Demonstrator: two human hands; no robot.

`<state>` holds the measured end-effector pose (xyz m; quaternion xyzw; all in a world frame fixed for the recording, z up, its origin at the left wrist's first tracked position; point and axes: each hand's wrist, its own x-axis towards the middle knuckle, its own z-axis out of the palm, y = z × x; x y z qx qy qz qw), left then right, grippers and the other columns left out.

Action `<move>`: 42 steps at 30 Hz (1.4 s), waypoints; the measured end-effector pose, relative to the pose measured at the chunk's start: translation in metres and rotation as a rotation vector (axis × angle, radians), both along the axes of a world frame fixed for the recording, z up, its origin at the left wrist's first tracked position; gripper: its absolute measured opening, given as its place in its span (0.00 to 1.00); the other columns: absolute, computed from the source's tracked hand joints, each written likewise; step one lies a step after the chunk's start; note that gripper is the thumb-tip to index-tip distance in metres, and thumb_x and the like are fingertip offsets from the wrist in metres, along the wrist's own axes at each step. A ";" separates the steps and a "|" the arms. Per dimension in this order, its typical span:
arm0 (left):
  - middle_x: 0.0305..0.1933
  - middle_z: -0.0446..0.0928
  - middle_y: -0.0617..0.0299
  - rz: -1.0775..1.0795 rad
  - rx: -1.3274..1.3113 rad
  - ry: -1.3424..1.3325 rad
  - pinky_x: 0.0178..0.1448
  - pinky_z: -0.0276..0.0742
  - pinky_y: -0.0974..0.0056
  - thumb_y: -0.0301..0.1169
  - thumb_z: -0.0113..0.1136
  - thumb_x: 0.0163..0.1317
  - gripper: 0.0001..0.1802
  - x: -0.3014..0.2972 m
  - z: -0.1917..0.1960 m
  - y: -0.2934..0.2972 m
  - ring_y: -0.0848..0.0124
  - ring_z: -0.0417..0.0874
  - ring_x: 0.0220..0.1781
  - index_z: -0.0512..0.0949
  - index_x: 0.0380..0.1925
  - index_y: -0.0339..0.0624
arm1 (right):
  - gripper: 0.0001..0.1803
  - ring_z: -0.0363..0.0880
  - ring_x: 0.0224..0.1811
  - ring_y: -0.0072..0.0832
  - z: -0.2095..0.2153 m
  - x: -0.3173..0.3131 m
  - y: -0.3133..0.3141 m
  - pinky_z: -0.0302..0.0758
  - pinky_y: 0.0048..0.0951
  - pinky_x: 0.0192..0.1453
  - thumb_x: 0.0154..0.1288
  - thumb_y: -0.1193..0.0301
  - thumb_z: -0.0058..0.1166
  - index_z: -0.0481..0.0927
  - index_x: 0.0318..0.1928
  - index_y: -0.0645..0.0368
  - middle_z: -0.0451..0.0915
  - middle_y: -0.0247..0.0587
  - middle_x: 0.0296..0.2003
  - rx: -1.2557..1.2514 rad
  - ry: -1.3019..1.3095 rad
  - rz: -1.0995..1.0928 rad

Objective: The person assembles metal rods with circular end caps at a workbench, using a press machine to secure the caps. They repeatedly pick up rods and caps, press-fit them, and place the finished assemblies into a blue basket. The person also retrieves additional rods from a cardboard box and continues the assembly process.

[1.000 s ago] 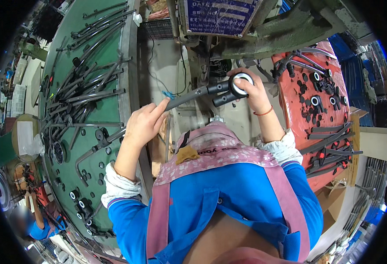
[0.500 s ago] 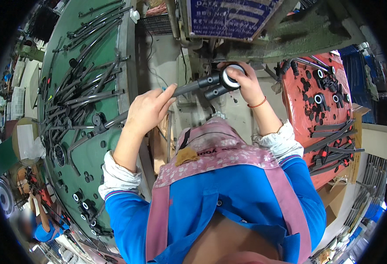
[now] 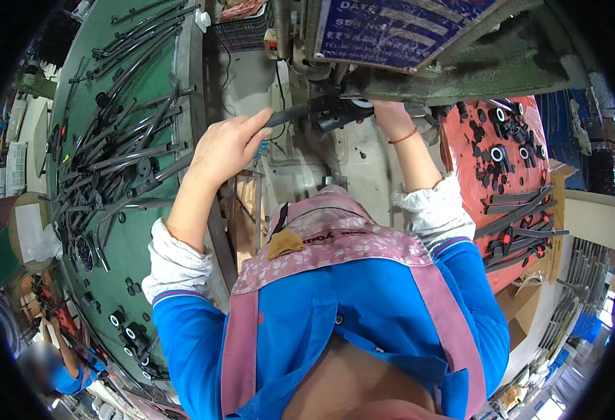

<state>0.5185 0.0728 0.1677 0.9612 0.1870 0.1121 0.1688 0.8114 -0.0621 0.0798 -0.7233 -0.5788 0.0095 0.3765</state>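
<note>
A dark metal tube slants up to the right from my left hand, whose thumb and fingers are wrapped round it. At its far end sits a black joint with a short side socket and a white ring, partly under the green machine's edge. My right hand is at the ring side of the joint, and the machine hides most of its fingers. Part of the joint is lost in shadow beneath the machine.
The green machine with a blue plate overhangs at the top. Left, a green table carries many dark tubes and ringed joints. Right, a red-covered table bears black parts and flat bars. Another person works at far left.
Both hands have moved up and away from me with the tube, bringing the joint in under the machine. My right fingers and much of the white ring, visible before, are now covered.
</note>
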 end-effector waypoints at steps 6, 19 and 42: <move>0.30 0.76 0.54 -0.020 0.062 -0.015 0.35 0.75 0.53 0.34 0.58 0.64 0.18 -0.003 -0.007 0.002 0.53 0.80 0.34 0.75 0.53 0.49 | 0.16 0.74 0.54 0.26 0.065 -0.026 -0.012 0.71 0.29 0.57 0.71 0.64 0.47 0.77 0.53 0.60 0.79 0.40 0.50 -0.363 0.309 0.023; 0.39 0.81 0.51 -0.009 -0.104 0.018 0.45 0.78 0.53 0.38 0.55 0.66 0.17 0.001 -0.027 0.009 0.51 0.82 0.43 0.76 0.53 0.47 | 0.16 0.69 0.62 0.30 0.016 -0.018 -0.011 0.65 0.28 0.65 0.69 0.72 0.47 0.78 0.55 0.59 0.72 0.39 0.60 -0.376 0.277 -0.046; 0.31 0.79 0.55 0.137 0.028 -0.090 0.41 0.77 0.51 0.49 0.56 0.63 0.21 -0.067 -0.044 0.015 0.54 0.82 0.37 0.77 0.51 0.51 | 0.26 0.76 0.55 0.42 -0.049 0.024 -0.017 0.72 0.34 0.59 0.48 0.85 0.52 0.75 0.53 0.66 0.77 0.50 0.52 0.066 -0.278 0.006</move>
